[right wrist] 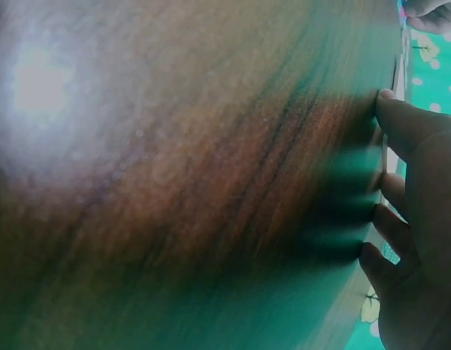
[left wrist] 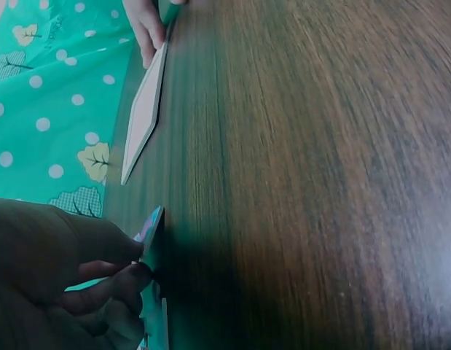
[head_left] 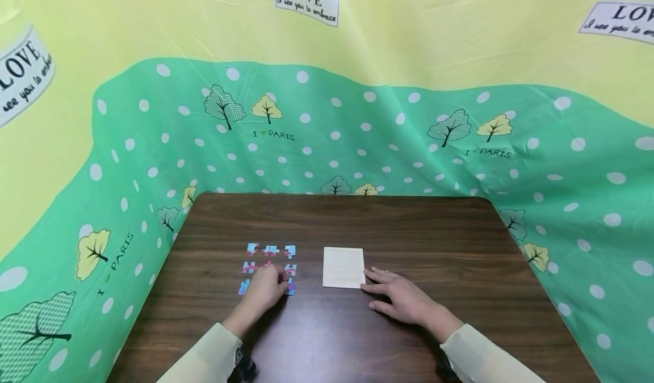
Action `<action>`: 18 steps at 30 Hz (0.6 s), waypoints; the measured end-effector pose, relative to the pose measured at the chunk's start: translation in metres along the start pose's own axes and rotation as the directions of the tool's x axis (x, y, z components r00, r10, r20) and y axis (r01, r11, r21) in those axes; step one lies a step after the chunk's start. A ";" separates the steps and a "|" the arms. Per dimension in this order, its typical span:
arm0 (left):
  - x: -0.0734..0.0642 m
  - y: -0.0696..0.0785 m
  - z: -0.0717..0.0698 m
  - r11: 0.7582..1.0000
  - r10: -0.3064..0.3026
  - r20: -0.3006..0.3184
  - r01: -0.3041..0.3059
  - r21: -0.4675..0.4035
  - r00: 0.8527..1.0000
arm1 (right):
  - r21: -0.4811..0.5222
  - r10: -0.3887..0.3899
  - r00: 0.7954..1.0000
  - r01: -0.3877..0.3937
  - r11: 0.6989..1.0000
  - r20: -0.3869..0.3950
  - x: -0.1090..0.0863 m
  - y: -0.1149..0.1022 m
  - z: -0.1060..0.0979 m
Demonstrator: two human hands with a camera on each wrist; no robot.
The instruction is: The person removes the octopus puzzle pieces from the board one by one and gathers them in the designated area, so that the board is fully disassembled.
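Note:
On the left of the table, several blue and pink jigsaw pieces [head_left: 271, 250] lie apart in rows. My left hand [head_left: 267, 287] is over the lower rows and hides part of them. Its thumb and forefinger pinch one jigsaw piece [left wrist: 149, 224], which stands tilted at the fingertips in the left wrist view. To the right of the pieces lies a flat, pale square puzzle tray [head_left: 344, 267] with a thin raised border. My right hand [head_left: 401, 297] rests on the tabletop with fingers spread, its fingertips at the tray's right edge.
The dark wood-grain table [head_left: 434, 230] has rounded far corners. A green and yellow printed cloth [head_left: 357, 127] hangs behind it and down both sides. Dark bands [head_left: 244, 366] sit at the sleeve cuffs, and light glares off the near tabletop.

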State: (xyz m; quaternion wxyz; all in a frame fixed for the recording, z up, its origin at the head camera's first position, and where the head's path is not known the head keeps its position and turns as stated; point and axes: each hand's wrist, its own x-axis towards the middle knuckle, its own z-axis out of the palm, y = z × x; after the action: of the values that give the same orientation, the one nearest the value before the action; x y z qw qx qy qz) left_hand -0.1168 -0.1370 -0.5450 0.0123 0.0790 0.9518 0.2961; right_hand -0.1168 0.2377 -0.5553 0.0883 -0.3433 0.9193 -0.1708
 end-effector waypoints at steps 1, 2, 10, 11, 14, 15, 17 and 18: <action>0.000 0.001 -0.001 1.000 -0.001 0.000 0.001 0.014 1.000 | -0.002 -0.002 1.000 0.002 1.000 -0.002 0.000 0.000 0.000; 0.000 0.002 -0.001 1.000 -0.006 0.001 0.006 0.028 1.000 | -0.005 -0.003 1.000 0.003 1.000 -0.002 0.000 0.000 0.000; 0.000 0.000 0.001 0.991 0.003 0.002 -0.003 0.137 1.000 | -0.004 -0.008 1.000 0.008 1.000 -0.007 0.002 0.000 0.001; -0.001 0.000 0.001 0.991 -0.002 0.006 0.001 0.136 1.000 | -0.003 -0.008 1.000 0.008 1.000 -0.006 0.003 0.000 0.002; -0.002 0.000 0.001 0.991 -0.023 0.021 0.020 0.129 1.000 | -0.008 -0.013 1.000 0.013 1.000 -0.003 0.003 0.000 0.003; -0.002 0.000 0.001 0.991 -0.030 0.023 0.027 0.130 0.999 | -0.009 -0.015 1.000 0.015 1.000 -0.003 0.004 0.000 0.003; -0.003 0.001 0.000 0.991 -0.045 0.027 0.042 0.130 0.999 | -0.012 -0.017 1.000 0.017 1.000 -0.005 0.004 -0.001 0.004; -0.003 0.001 0.000 0.990 -0.050 0.028 0.046 0.132 0.998 | -0.011 -0.020 1.000 0.020 1.000 -0.009 0.005 -0.001 0.004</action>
State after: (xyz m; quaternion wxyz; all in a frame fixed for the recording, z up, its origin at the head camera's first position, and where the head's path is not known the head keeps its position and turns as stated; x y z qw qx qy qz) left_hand -0.1134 -0.1368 -0.5449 0.0293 0.0613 0.9705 0.2314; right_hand -0.1188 0.2328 -0.5590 0.0805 -0.3524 0.9171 -0.1681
